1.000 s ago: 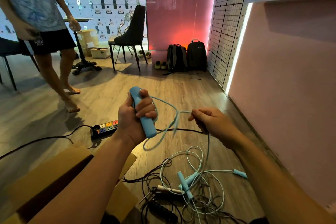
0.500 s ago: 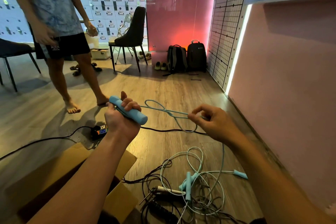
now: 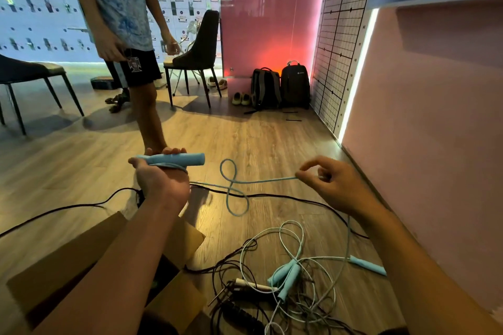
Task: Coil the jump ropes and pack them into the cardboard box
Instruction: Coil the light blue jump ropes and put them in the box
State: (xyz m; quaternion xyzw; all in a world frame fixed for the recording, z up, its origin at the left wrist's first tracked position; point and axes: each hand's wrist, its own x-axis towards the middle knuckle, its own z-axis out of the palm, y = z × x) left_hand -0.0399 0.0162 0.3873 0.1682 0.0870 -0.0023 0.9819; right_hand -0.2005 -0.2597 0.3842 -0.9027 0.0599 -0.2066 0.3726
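The cardboard box sits open on the floor at lower left. Its inside is dark and mostly covered by the left forearm, so what it holds cannot be made out.

The left hand grips a blue handle with its fingers curled over it and a few turns of cord beneath. The right hand pinches the blue cord between thumb and forefinger. Half a second ago the handle was tilted; it now lies level, the hands are farther apart, and the cord between them crosses into a figure-eight loop.

A standing person has come closer, directly behind the left hand. More jump ropes lie tangled on the floor near the box, their lowest strands cut off by the frame edge.
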